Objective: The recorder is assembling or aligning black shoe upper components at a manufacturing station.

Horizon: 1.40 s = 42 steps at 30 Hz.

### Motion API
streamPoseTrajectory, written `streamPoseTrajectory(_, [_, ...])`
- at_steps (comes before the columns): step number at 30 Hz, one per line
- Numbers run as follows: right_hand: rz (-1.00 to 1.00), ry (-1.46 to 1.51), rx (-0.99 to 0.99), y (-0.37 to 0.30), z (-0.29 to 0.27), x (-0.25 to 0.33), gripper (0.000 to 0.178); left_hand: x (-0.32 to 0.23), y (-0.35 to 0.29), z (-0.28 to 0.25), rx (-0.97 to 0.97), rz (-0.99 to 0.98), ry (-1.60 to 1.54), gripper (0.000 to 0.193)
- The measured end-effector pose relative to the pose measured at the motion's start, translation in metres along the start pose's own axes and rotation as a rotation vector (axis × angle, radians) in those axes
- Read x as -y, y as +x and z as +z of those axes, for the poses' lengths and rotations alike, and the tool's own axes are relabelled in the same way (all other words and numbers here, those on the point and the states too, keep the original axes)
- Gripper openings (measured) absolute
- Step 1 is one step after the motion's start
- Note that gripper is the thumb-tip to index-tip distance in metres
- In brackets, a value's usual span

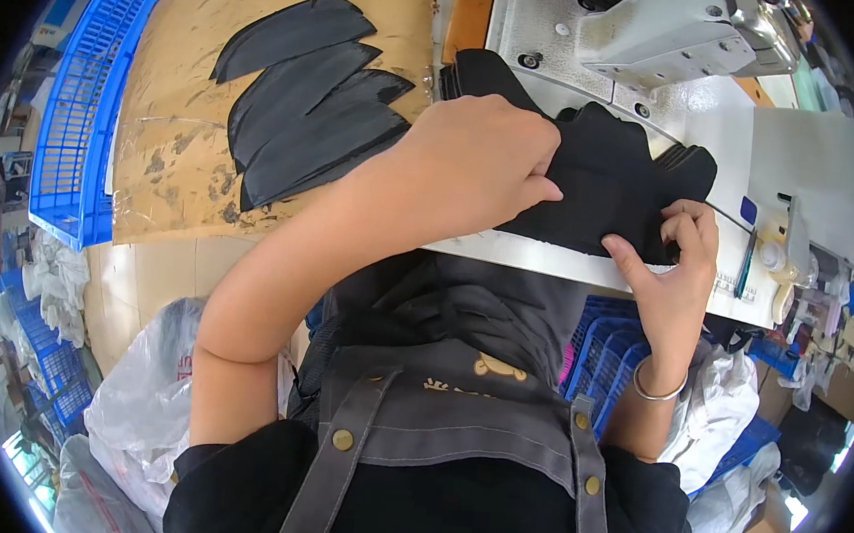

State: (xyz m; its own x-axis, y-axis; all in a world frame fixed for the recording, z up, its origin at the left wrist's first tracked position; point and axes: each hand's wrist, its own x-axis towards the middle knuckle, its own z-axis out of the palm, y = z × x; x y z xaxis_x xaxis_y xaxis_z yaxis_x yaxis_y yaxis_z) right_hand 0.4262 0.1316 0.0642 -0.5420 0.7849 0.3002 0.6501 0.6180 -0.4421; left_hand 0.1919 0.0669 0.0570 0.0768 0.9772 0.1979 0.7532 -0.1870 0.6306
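Observation:
Dark, flat cut pieces (pixel 590 194) with wavy edges lie stacked and overlapping on the white machine bed (pixel 566 258). My left hand (pixel 484 162) is over their left part, closed, its fingers curled under and its thumb pointing right; whatever it holds is hidden. At the right front corner of the pieces, my right hand (pixel 677 252) has its thumb and bent fingers around the edge of a black piece. Farther left, several leaf-shaped dark grey pieces (pixel 309 110) overlap in a row on a brown, taped board (pixel 174 130).
A sewing machine (pixel 676 36) stands at the far right. A blue plastic basket (pixel 80 123) borders the board on the left. Near the right hand lie a pen (pixel 746 261) and a small bottle (pixel 772 255). Plastic bags (pixel 146 395) and a blue crate (pixel 609 354) are below table level.

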Motion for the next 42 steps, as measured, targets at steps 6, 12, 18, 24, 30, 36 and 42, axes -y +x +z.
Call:
streamPoseTrajectory(6, [-0.004,0.007,-0.011,-0.001,0.000,-0.003,0.046,-0.012,-0.009,0.005,0.026,-0.030,0.050,0.024])
streamPoseTrajectory(12, [-0.033,0.041,-0.010,-0.006,-0.008,-0.014,0.034,-0.043,-0.016,0.037,-0.233,0.245,0.497,0.062])
streamPoseTrajectory(18, [-0.013,0.220,-0.089,-0.016,-0.009,-0.030,0.014,-0.049,-0.016,0.070,-0.011,0.253,0.331,0.082])
streamPoseTrajectory(24, [0.044,0.212,-0.116,-0.017,-0.006,-0.031,0.017,-0.050,-0.015,0.072,0.001,0.238,0.364,0.082])
streamPoseTrajectory(30, [-0.001,0.219,-0.134,-0.019,-0.003,-0.035,0.017,-0.051,-0.014,0.071,0.027,0.226,0.374,0.079])
streamPoseTrajectory(36, [-0.006,0.158,-0.136,-0.020,0.001,-0.030,0.021,-0.050,-0.016,0.071,0.014,0.243,0.372,0.078])
streamPoseTrajectory(42, [-0.317,-0.204,0.154,-0.017,0.002,-0.026,0.062,-0.050,-0.020,0.070,-0.019,0.193,0.386,0.083])
